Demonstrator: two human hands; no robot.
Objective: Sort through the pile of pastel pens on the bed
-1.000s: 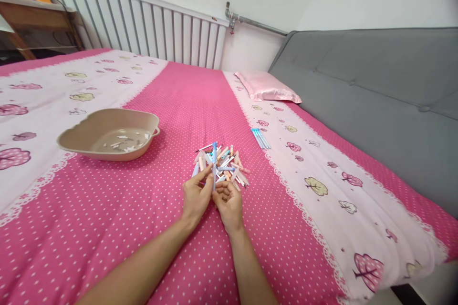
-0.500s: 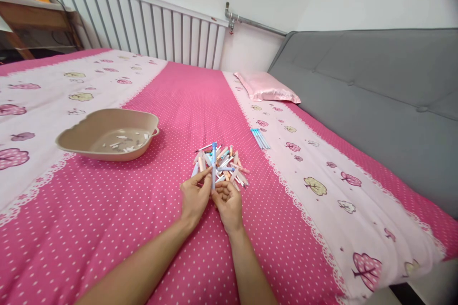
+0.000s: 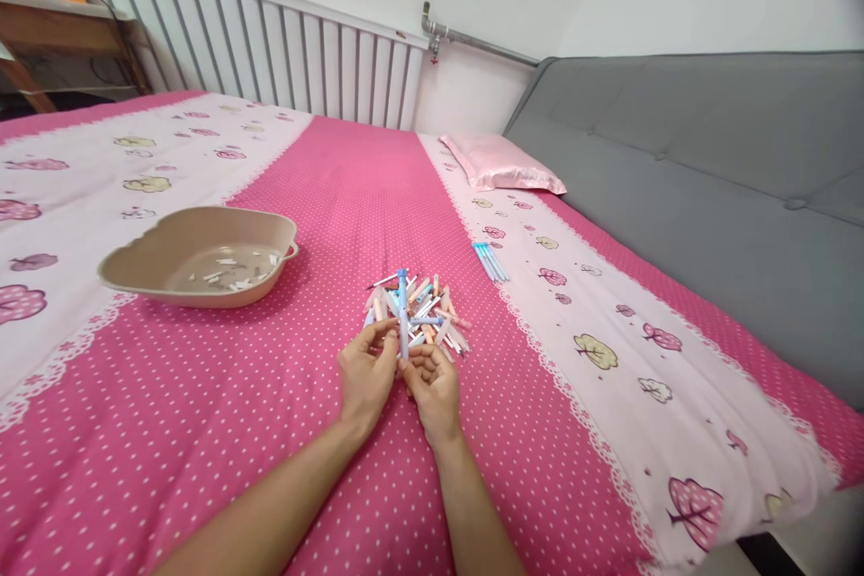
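Observation:
A light-blue pen with a darker blue top stands nearly upright between my two hands. My right hand pinches its lower end between thumb and fingers, the other fingers curled. My left hand is closed, with thumb and index fingertips at the pen's left side, about mid-barrel. Just beyond my hands lies a loose pile of pen parts, in pink, peach, white, blue and teal. Another blue piece lies crosswise in the pile, right of the upright pen.
A beige plastic basin with small white pieces inside stands at the left. Several light-blue pens lie side by side to the right of the pile. Farther back are a pink pillow and a grey cushioned backrest. Polka-dot bedding covers the bed.
My left fingers have shifted slightly left along the pen's side, and the pen leans a touch more. My right hand keeps its pinch. The view has turned very slightly.

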